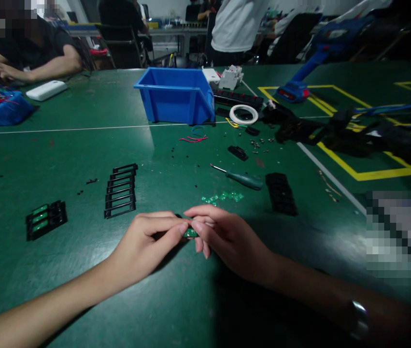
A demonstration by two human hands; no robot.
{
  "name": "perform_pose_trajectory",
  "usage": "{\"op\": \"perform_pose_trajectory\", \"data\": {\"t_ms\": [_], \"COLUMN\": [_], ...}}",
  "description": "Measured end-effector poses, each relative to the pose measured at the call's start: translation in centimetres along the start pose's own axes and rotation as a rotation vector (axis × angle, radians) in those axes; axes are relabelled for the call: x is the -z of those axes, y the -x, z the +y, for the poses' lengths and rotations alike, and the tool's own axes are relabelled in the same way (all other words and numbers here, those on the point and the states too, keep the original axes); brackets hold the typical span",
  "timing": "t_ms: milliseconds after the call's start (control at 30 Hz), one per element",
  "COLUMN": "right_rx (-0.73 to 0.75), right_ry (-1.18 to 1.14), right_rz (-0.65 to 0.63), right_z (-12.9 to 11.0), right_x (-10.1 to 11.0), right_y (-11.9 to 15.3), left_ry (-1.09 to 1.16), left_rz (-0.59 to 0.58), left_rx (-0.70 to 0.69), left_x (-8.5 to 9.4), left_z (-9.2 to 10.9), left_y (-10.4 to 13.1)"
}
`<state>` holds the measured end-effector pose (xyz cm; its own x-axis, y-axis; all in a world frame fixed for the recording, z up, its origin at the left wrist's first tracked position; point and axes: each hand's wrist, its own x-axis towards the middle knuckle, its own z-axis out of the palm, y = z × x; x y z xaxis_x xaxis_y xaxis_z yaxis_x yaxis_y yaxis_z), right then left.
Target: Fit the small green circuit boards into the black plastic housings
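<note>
My left hand [154, 238] and my right hand [229, 239] meet at the middle of the table, both closed in a pinch. Between their thumbs and fingertips is a small green circuit board [191, 233]; a dark bit shows behind it, mostly covered by the fingers. Just beyond my right hand lie several loose green circuit boards [223, 196]. A screwdriver [243, 180] with a green handle rests behind them. Left of my hands are a ladder-like black plastic frame [121, 191] and a black holder [46, 220] with green boards in it. Another black plastic part [281, 193] lies to the right.
A blue bin [176, 99] stands at the back, beside a white tape roll [244, 115] and scattered screws [258, 144]. A blue power tool [294, 92] and dark cabling [317, 128] occupy the right. Across the table at left, a person sits near a blue tray [0, 113] of wires.
</note>
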<state>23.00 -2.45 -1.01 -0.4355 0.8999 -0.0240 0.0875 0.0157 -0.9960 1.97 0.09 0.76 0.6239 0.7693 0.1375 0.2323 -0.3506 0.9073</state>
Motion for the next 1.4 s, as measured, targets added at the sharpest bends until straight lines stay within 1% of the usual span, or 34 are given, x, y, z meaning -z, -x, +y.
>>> {"op": "perform_pose_trajectory", "data": {"t_ms": [267, 400, 500, 633, 800, 933, 1033, 1167, 1267, 1400], "right_rx": [-0.016, -0.002, 0.012, 0.029, 0.055, 0.092, 0.123, 0.126, 0.121, 0.142], "right_ry": [-0.021, -0.030, -0.047, -0.069, -0.082, -0.047, -0.030, -0.008, -0.034, 0.073], "right_rz": [0.010, 0.019, 0.020, 0.014, 0.002, -0.016, -0.022, -0.033, -0.068, -0.126], "right_z": [-0.1, -0.2, -0.1, -0.1, -0.1, 0.2, 0.5, 0.4, 0.0, -0.5], "right_x": [0.0, 0.0, 0.1, 0.0, 0.0, 0.0, 0.0, 0.1, 0.4, 0.7], "right_y": [0.0, 0.0, 0.0, 0.0, 0.0, 0.1, 0.2, 0.3, 0.4, 0.5], "left_ry": [0.011, 0.001, -0.003, 0.055, 0.143, 0.154, 0.143, 0.178, 0.185, 0.165], "left_rz": [-0.003, -0.018, -0.056, -0.138, -0.179, -0.208, -0.228, -0.233, -0.200, -0.169], "left_rx": [0.013, 0.033, 0.078, 0.115, 0.143, 0.122, 0.062, 0.038, 0.035, 0.011], "left_x": [-0.1, 0.1, 0.3, 0.4, 0.5, 0.7, 0.8, 0.8, 0.8, 0.8], "left_z": [0.0, 0.0, 0.0, 0.2, 0.4, 0.3, 0.1, -0.1, -0.1, -0.3], "left_y": [-0.1, -0.2, -0.1, -0.1, -0.4, -0.4, -0.4, -0.4, -0.3, -0.2]}}
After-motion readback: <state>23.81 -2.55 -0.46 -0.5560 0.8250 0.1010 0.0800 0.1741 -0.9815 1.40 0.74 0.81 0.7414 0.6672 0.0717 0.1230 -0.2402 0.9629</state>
